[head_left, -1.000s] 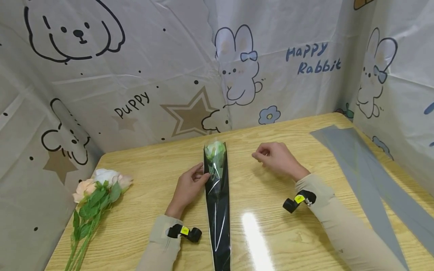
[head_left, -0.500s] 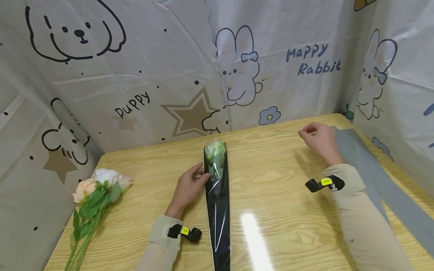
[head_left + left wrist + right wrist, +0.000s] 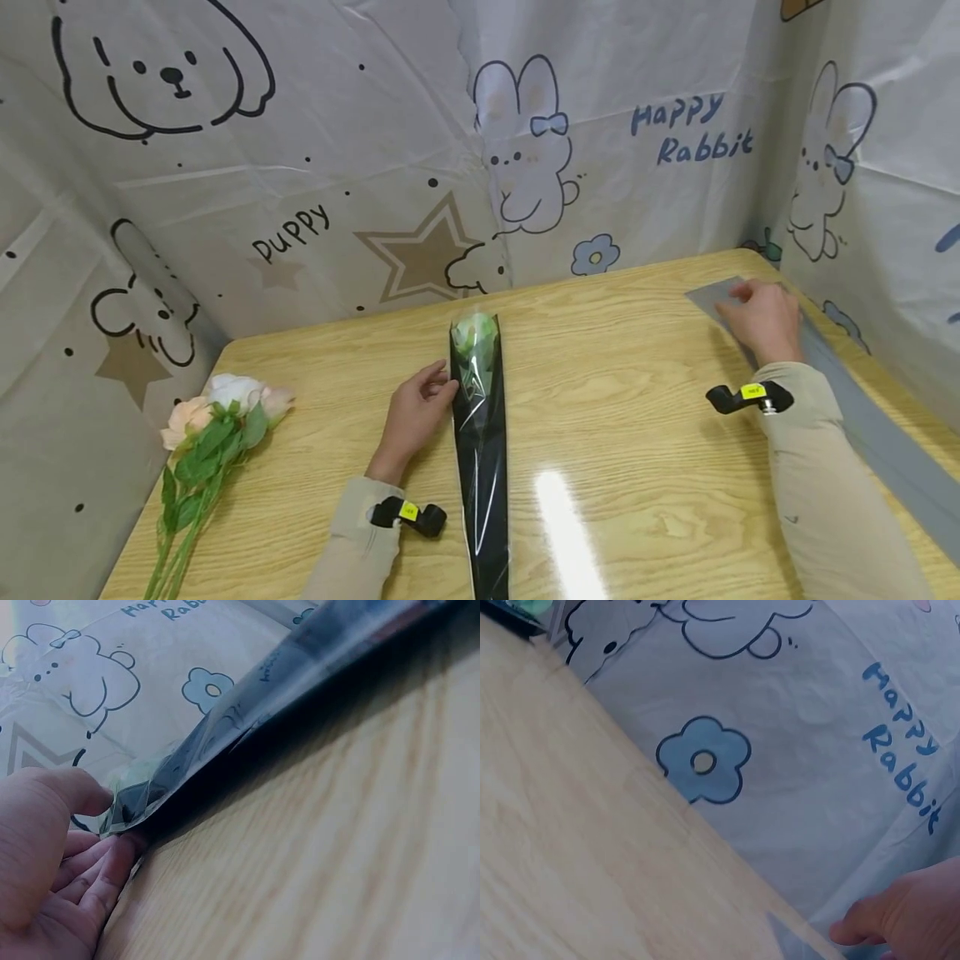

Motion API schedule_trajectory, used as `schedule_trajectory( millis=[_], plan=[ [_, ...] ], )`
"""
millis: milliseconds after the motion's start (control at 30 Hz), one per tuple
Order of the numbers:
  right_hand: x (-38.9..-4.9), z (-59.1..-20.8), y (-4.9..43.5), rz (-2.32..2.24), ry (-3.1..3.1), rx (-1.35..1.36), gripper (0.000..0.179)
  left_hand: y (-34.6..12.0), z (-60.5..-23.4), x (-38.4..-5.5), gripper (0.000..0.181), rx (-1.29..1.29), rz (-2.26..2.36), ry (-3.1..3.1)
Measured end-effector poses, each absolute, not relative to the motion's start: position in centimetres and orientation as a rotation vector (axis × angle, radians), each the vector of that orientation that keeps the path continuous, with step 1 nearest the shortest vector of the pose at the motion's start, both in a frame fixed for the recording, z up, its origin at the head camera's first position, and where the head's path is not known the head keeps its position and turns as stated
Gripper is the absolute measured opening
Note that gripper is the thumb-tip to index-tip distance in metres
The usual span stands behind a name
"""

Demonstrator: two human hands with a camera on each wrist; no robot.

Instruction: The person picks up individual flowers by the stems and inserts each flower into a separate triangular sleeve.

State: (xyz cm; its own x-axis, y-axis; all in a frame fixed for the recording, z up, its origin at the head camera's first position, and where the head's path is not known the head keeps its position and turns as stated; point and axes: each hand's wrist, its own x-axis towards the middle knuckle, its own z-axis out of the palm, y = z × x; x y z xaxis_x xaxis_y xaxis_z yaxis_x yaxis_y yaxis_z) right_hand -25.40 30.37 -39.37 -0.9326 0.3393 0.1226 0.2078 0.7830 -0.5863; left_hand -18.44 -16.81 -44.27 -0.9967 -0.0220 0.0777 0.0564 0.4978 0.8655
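Note:
A pale green flower (image 3: 476, 335) lies in a long tapered flower sleeve (image 3: 480, 483), black with a clear front, at the middle of the wooden table. My left hand (image 3: 417, 417) holds its left edge near the blossom. The left wrist view shows the thumb (image 3: 90, 791) above the sleeve's edge and the fingers (image 3: 97, 874) below it. Far right, my right hand (image 3: 761, 321) hangs over the upper end of the grey tapered sheets (image 3: 892, 467), fingers loosely bent. A grey corner (image 3: 791, 937) shows beside that hand at the bottom of the right wrist view.
Several loose roses, white and peach (image 3: 187, 419), lie with leafy green stems (image 3: 198, 492) at the table's left. A patterned cloth (image 3: 405, 150) stands behind the table (image 3: 630, 433) and along its sides. Bare wood lies between the sleeve and the grey sheets.
My right hand has moved right, from beside the flower sleeve to over the grey sheets. The left hand stays at the sleeve's edge; its thumb has drawn back slightly.

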Motion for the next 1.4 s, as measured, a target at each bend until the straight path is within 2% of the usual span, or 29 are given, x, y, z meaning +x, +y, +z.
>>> schedule_trajectory(
  millis=[300, 500, 1400],
  plan=[
    [-25.4, -41.0, 31.4, 0.707, -2.769, -0.364, 0.052, -17.1, -44.2, -18.6, 0.043, 0.061, -1.541, -2.588],
    [-25.4, -41.9, 31.7, 0.641, -2.835, -0.413, 0.056, -17.0, -44.2, -18.9, 0.037, 0.162, -1.715, -2.403],
    [-25.6, -41.8, 31.5, 0.631, -2.826, -0.52, 0.038, -16.3, -41.7, -18.5, 0.032, 0.217, -1.817, -2.258]
  ],
)
